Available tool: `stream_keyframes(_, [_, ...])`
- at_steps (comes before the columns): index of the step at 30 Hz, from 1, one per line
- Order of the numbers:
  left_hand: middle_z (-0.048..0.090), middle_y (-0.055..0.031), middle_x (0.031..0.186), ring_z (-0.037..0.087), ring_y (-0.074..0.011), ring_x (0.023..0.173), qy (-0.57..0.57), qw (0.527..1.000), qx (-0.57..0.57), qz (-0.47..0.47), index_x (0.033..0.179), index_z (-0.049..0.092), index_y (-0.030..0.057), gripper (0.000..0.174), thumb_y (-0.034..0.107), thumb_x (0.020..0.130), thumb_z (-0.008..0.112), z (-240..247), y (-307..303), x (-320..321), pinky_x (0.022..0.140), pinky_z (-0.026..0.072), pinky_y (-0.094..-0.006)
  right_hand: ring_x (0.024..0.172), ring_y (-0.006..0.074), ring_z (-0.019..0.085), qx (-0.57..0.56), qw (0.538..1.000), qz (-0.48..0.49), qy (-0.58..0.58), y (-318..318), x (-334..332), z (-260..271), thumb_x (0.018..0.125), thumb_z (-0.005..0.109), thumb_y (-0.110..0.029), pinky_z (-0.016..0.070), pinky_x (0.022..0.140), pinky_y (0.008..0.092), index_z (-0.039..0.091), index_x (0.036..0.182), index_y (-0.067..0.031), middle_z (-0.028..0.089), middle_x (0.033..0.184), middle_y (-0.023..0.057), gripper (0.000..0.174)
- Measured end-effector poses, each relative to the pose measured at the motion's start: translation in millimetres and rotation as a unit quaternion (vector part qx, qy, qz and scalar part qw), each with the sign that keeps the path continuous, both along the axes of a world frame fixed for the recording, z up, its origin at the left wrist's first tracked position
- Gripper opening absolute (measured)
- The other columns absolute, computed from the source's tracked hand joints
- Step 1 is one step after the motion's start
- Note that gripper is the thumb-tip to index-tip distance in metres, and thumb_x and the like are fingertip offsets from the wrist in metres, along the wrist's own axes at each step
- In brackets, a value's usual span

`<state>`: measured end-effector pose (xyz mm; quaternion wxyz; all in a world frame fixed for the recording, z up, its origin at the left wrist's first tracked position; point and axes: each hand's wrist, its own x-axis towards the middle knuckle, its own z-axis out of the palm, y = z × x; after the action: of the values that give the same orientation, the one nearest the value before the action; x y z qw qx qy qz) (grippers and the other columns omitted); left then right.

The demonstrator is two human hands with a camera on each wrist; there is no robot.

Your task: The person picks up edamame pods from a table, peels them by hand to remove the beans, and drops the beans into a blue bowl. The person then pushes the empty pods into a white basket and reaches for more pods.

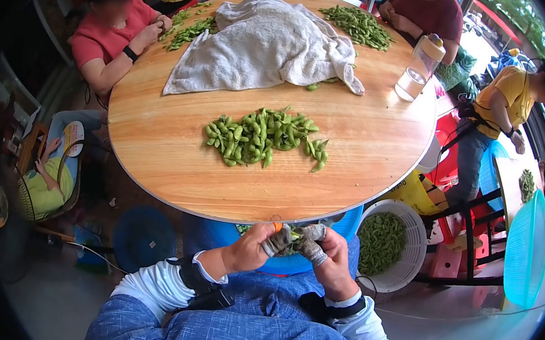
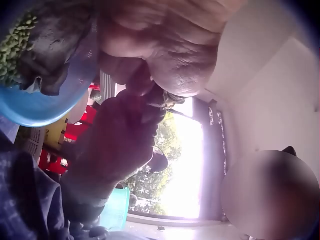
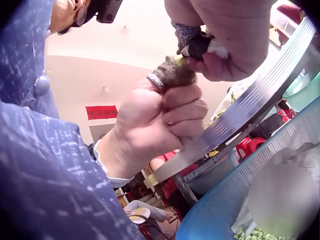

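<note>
Just past the table's near edge, both hands meet over a blue basin. My left hand and right hand wear grey fabric covers on some fingertips, and an orange band circles a left finger. Between the fingertips they pinch a green soybean pod, mostly hidden by the fingers. In the right wrist view a bit of the pod shows between the fingertips. Shelled green beans lie in the basin beside dark cloth or plastic. A pile of whole pods lies on the round wooden table.
A white towel covers the table's middle, with more pods behind it. A clear bottle stands at the right. A white basket of pods sits on the floor to my right. People sit around the table.
</note>
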<state>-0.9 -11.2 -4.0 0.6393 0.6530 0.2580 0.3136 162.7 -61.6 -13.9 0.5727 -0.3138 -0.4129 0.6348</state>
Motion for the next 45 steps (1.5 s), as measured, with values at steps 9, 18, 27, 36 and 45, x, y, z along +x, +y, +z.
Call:
stream_keyframes(9, [0.050, 0.0026, 0.071, 0.045, -0.0062, 0.061, -0.066, 0.956, -0.272, 0.090, 0.089, 0.052, 0.0079, 0.036, 0.042, 0.085, 0.043, 0.1, -8.6, 10.2, 0.051, 0.0361, -0.0201, 0.088, 0.0107, 0.052, -0.018, 0.998, 0.039, 0.048, 6.1, 3.6, -8.4, 0.083, 0.054, -0.011, 0.0413, 0.079, 0.0246, 0.052, 0.102, 0.0023, 0.057, 0.097, 0.0041, 0.023])
stream_keyframes(18, [0.054, -0.0140, 0.092, 0.053, -0.0216, 0.085, 0.062, 0.997, 0.025, -0.045, 0.097, 0.052, -0.0014, 0.023, 0.017, 0.083, 0.050, 17.0, 0.2, -1.6, 0.074, 0.0404, -0.0317, 0.085, 0.0098, 0.053, -0.062, 0.998, -0.009, -0.008, 2.8, 4.9, 3.6, 0.083, 0.052, -0.006, 0.0425, 0.077, 0.0241, 0.052, 0.099, 0.0024, 0.058, 0.094, 0.0035, 0.019])
stream_keyframes(27, [0.058, -0.0157, 0.077, 0.057, -0.0323, 0.070, 0.130, 0.959, 0.245, 0.062, 0.091, 0.056, 0.0001, 0.026, 0.016, 0.071, 0.058, 0.6, 6.2, -13.5, 0.060, 0.0452, -0.0356, 0.065, 0.0060, 0.045, -0.112, 0.994, -0.004, -0.007, 2.8, -7.5, 29.3, 0.077, 0.060, -0.015, 0.0357, 0.058, 0.0187, 0.054, 0.091, -0.0007, 0.055, 0.079, -0.0002, 0.021])
stream_keyframes(36, [0.057, -0.0123, 0.069, 0.056, -0.0291, 0.062, 0.185, 0.927, 0.324, 0.025, 0.088, 0.058, 0.0028, 0.029, 0.028, 0.073, 0.061, -2.6, 6.1, -14.7, 0.055, 0.0450, -0.0350, 0.066, 0.0062, 0.044, -0.142, 0.990, 0.021, -0.003, 2.5, -4.2, 19.3, 0.077, 0.061, -0.018, 0.0356, 0.059, 0.0197, 0.054, 0.090, -0.0011, 0.054, 0.080, -0.0008, 0.023])
stream_keyframes(45, [0.056, -0.0123, 0.070, 0.056, -0.0289, 0.063, 0.183, 0.915, 0.357, 0.042, 0.089, 0.057, 0.0036, 0.027, 0.025, 0.072, 0.061, -1.7, 5.6, -11.2, 0.054, 0.0449, -0.0351, 0.067, 0.0068, 0.046, -0.136, 0.990, 0.040, -0.002, 4.4, -7.3, 21.9, 0.078, 0.061, -0.016, 0.0363, 0.060, 0.0195, 0.054, 0.091, -0.0013, 0.056, 0.080, -0.0002, 0.021])
